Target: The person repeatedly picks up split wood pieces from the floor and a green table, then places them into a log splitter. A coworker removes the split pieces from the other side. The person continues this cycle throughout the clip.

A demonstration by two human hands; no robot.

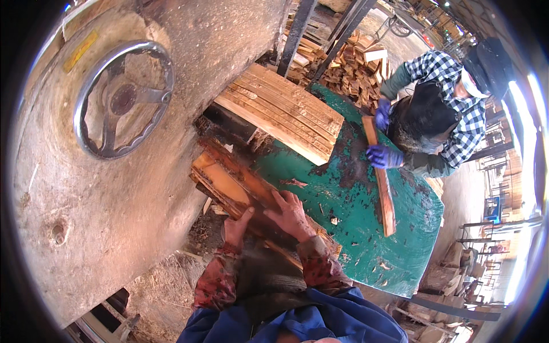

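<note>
My left hand [236, 226] is at the near edge of a rough wooden slab with bark [227, 178], its thumb on the wood's upper side. Spread flat on the same timber, to the right, lies my right hand [291, 214]. The timber runs slantwise in front of my body, beside a green worn tabletop [309, 188]. Beyond it rests a stack of sawn boards [283, 111], side by side. Part of the timber near my apron is in shadow, and my left fingers are mostly hidden beneath its edge.
A large dusty machine panel [184, 85] with a metal handwheel [124, 98] stands at left. Across the table a co-worker in purple gloves [384, 156] holds a narrow wooden strip [384, 193]. Wood offcuts [351, 73] are heaped behind. Bark scraps lie on the green surface.
</note>
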